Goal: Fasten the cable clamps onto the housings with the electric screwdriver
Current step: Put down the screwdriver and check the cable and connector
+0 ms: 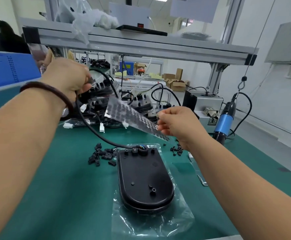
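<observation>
Head view: a housing (145,181) lies flat on a clear bag on the green mat (58,187), cable clamps (101,155) heaped just to its left, screws (177,149) to its right. Left hand (68,78) closed on another housing's cable (96,132); right hand (175,125) pinches a sheet of dark pads (134,118). Electric screwdriver (223,120) hangs untouched, well right. Risk — the dragged cable could sweep the clamps or scatter the screws.

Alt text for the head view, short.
A person's right hand holds a sheet of dark pads above a black housing on the green bench; the left hand grips its cable.
</observation>
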Available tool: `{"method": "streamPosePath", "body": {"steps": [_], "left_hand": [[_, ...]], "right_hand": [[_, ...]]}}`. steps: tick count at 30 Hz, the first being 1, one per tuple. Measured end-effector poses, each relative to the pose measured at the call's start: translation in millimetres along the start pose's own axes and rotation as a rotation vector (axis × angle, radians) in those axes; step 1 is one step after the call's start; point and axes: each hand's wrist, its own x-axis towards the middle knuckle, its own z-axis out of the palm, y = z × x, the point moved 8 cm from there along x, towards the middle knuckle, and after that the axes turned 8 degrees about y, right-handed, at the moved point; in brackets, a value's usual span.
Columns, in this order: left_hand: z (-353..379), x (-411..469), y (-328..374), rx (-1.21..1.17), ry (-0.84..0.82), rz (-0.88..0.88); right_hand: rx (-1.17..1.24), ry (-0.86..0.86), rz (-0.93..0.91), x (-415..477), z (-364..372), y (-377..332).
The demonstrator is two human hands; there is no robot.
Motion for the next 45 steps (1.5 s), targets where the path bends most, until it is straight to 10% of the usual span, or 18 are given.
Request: {"method": "streamPosePath", "body": {"steps": [9,17,21,24,29,36,41,45], "left_hand": [[9,-104,38,-0.265,-0.093,0.277],[44,-185,32,0.160,-0.482,0.481],[31,-147,72,0.586,-0.238,0.907],[63,-137,55,1.041,-0.468,1.093],[70,-142,-11,0.841,-1.017,0.501],[47,-146,-89,-0.310,-0.338,-0.539],[46,-162,-112,-0.720,0.058,-0.650],[38,-172,-125,-0.600,0.186,-0.546]], "right_hand": [[0.210,-0.073,-0.082,-1,22,-57],[0.198,0.001,-0.078,-8,8,-81],[0.004,-0.053,-0.105,-14,-7,-64],[-0.023,-0.178,-0.120,-16,-7,-51],[-0.105,-0.318,-0.084,-12,-13,-16],[-0.127,-0.184,0.024,-8,-11,34],[-0.126,-0.079,0.026,-16,-4,58],[-0.314,-0.047,-0.096,-22,3,62]]}}
